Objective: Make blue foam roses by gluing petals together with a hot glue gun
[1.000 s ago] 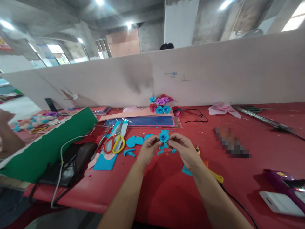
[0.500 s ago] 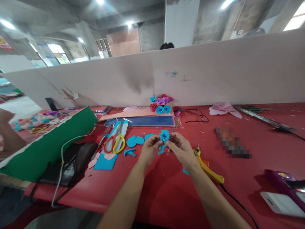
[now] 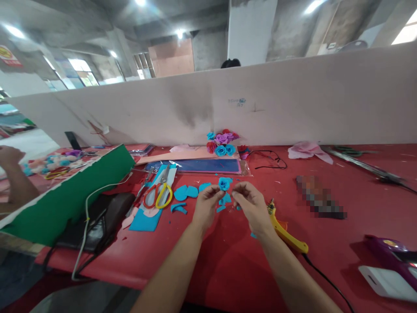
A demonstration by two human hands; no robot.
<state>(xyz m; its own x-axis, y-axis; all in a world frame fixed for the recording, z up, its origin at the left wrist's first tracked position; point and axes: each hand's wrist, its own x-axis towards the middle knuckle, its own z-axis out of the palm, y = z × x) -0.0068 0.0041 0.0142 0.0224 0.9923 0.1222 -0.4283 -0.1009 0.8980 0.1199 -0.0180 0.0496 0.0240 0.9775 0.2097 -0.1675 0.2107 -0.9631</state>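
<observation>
A blue artificial rose is pinched between the thumb and fingers of my left hand, its open top turned up. My right hand is just to the right of the rose, apart from it, thumb and fingertips drawn together. Whatever lies between those fingertips is too small to make out. Below the rose, small blue scraps lie on the red table. Blue petal pieces rest to the left of my left hand. A yellow-handled tool with a cord, perhaps a glue gun, lies beside my right forearm.
Red-and-yellow-handled scissors lie on blue sheets at left. Finished roses stand at the back by the white partition. A green divider and black bag are left; a white box is right. Another person's arm shows far left.
My right hand has moved off the rose, leaving a small gap to its right. My left hand still holds the rose. The view has shifted slightly.
</observation>
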